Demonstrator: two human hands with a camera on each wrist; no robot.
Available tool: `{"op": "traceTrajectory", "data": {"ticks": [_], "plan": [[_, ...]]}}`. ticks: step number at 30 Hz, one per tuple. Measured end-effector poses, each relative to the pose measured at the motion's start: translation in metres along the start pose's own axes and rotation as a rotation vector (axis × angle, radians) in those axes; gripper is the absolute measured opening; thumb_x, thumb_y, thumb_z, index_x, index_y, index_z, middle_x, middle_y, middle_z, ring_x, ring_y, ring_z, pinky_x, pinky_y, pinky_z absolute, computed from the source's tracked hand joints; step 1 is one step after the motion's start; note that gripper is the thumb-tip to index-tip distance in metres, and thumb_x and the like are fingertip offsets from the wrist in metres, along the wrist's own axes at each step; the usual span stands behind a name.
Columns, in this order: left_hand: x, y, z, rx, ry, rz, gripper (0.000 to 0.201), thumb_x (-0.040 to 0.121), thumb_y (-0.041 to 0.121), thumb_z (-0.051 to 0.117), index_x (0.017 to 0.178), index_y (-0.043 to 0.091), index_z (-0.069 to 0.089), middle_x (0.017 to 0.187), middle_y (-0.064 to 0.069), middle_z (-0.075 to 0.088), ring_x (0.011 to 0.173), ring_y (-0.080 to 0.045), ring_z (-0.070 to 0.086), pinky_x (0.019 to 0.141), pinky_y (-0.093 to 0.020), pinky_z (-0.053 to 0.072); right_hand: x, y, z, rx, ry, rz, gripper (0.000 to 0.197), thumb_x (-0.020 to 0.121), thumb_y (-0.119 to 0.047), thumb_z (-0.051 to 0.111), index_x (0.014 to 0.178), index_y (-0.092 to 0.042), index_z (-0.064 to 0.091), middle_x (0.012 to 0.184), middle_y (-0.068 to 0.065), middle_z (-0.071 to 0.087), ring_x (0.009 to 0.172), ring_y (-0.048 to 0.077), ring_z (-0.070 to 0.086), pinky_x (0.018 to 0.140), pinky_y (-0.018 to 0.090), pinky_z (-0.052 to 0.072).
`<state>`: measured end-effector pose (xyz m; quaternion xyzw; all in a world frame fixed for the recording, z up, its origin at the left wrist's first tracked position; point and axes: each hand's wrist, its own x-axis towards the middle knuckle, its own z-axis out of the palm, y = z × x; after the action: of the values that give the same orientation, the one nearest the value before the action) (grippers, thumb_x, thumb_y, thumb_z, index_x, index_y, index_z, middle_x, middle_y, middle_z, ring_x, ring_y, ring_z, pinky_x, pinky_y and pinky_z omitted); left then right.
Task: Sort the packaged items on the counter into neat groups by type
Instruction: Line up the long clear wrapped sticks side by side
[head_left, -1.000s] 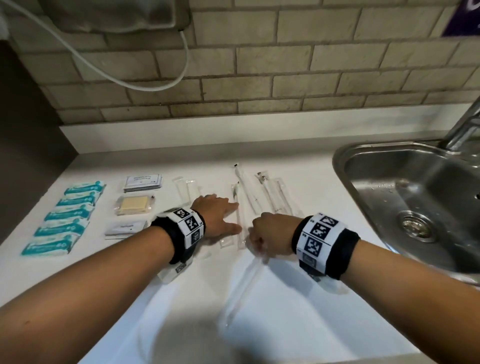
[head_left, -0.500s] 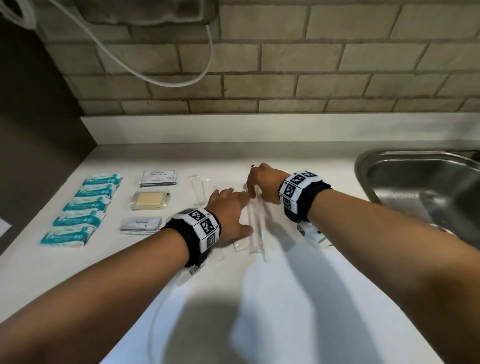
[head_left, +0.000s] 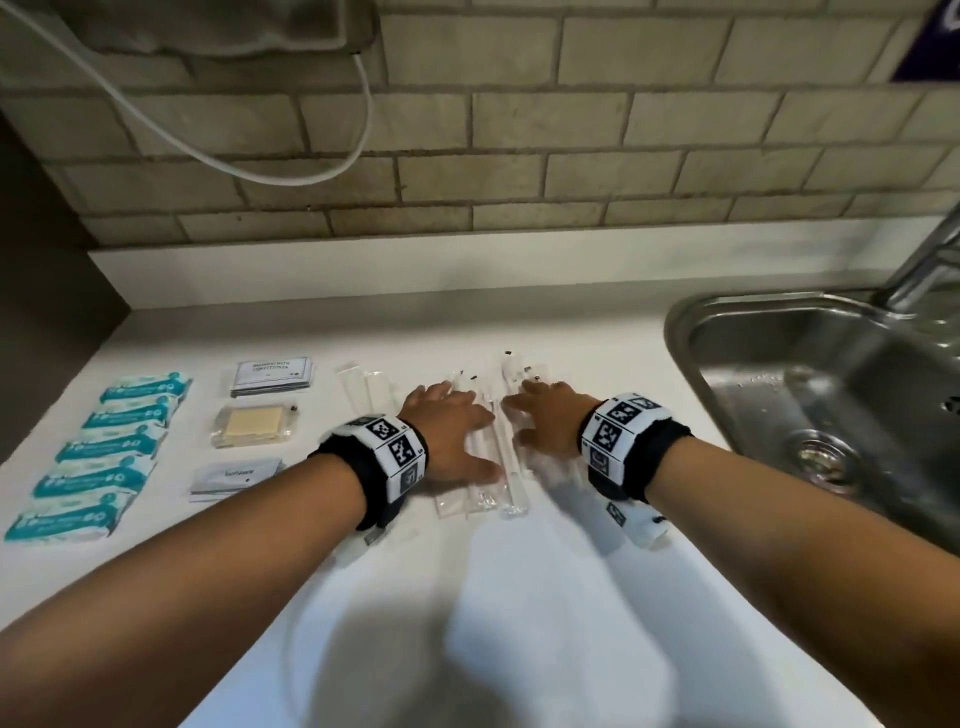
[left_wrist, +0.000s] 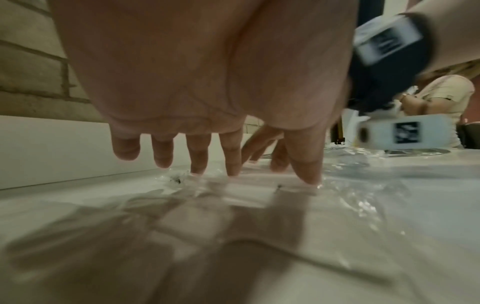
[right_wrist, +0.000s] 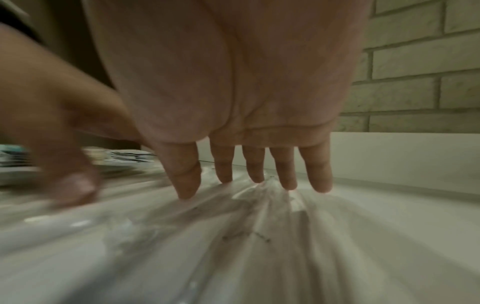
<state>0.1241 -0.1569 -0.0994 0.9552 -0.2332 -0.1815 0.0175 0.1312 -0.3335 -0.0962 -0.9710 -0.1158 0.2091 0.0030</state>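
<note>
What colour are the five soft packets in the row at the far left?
Teal and white packets, clearest in the head view.

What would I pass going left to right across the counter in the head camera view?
Teal packets → column of flat sachets → small clear packets → left hand → clear-wrapped long items → right hand → sink.

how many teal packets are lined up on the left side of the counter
5. The teal packets form one column at the counter's left edge: farthest, next, middle, fourth, nearest. None looks hidden.
</note>
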Motion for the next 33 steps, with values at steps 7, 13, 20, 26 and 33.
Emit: {"op": "traceTrajectory", "data": {"ticks": [7,13,20,26,33], "plan": [[0.007,0.007,-0.008,0.021,0.031,-0.021,0.082,0.074,0.068,0.063,0.145,0.033,0.04,0.162,-0.001,0.017,0.15,-0.026,0.003,0.119,-0.046,0.002,-0.034,-0.005,0.016,-0.061,0.068,-0.058,0.058,0.093,-0.043,0.049,0.148,-0.033,0.032,0.156,0.0,0.032,0.142,0.029,0.029,0.115,0.05,0.027],[0.009,0.033,-0.009,-0.103,0.139,0.123,0.069,0.083,0.052,0.065,0.143,0.026,0.043,0.158,0.001,0.028,0.147,-0.024,0.014,0.117,-0.039,0.014,-0.048,0.02,-0.001,0.061,0.163,0.089,0.042,0.095,-0.021,0.045,0.137,-0.018,0.047,0.14,0.009,0.047,0.126,0.028,0.045,0.101,0.042,0.044],[0.017,0.092,0.004,0.106,0.131,0.253,0.06,0.087,0.063,0.051,0.14,0.037,0.044,0.127,-0.003,0.051,0.118,-0.027,0.04,0.098,-0.04,0.033,-0.063,0.057,0.001,0.167,0.095,0.171,0.046,0.091,-0.006,0.053,0.135,-0.018,0.051,0.133,0.007,0.056,0.119,0.023,0.056,0.094,0.029,0.046],[0.025,0.101,0.001,0.182,0.083,0.241,0.059,0.081,0.069,0.052,0.122,0.028,0.06,0.125,-0.001,0.055,0.12,-0.026,0.043,0.099,-0.043,0.03,-0.069,0.069,0.011,0.177,0.095,0.193,0.045,0.093,-0.006,0.052,0.137,-0.014,0.05,0.136,0.006,0.056,0.124,0.023,0.054,0.103,0.03,0.043],[0.027,0.098,0.001,0.194,0.114,0.234,0.044,0.081,0.068,0.053,0.085,0.024,0.053,0.112,0.003,0.06,0.108,-0.024,0.048,0.093,-0.043,0.032,-0.056,0.066,0.011,0.241,0.125,0.236,0.038,0.097,-0.013,0.047,0.134,-0.009,0.054,0.135,0.009,0.057,0.123,0.025,0.055,0.101,0.032,0.044]]}}
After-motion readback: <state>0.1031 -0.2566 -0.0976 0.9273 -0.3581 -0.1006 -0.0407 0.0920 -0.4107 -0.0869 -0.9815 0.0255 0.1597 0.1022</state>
